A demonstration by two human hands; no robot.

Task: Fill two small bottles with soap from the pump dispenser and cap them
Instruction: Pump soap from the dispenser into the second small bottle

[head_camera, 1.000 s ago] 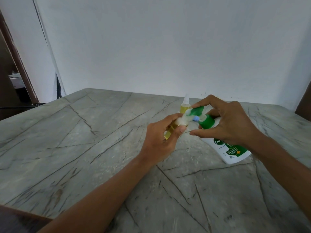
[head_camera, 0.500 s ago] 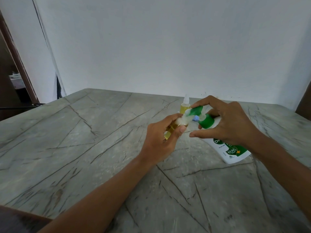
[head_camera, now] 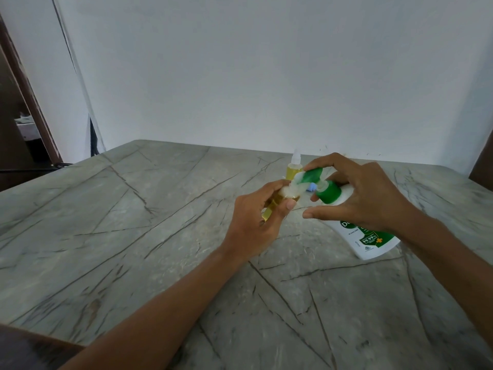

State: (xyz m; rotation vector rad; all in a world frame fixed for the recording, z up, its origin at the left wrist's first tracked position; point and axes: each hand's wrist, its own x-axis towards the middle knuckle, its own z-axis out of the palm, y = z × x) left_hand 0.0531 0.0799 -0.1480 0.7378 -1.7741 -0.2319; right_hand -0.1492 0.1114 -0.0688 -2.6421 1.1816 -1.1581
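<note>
Where both bare forearms reach in from the near edge over the grey veined desk, the left hand comes first. Its fingers and thumb are curled round a small bottle, gripping it at a slant with the mouth end raised toward the right. Yellow liquid shows low in that bottle between the fingers. Its upper end is a pale blur, so the fill level and the opening are hard to make out. Just beyond, to the right, the right hand grips the top of the pump dispenser, with the forefinger curved across the green pump head, the other fingers behind the green collar and the thumb stretched out beneath. The spout meets the held bottle's raised end. The dispenser leans left, a white body with a green label, largely hidden by the hand. Its contents cannot be seen through the plastic, and I cannot tell whether its base rests on the desk. A small blue piece between spout and collar is too small to identify. Farther back a second small bottle stands upright just behind the pump head, with yellow liquid inside, a clear cap on top and its lower part hidden. Behind all is a plain white wall
</note>
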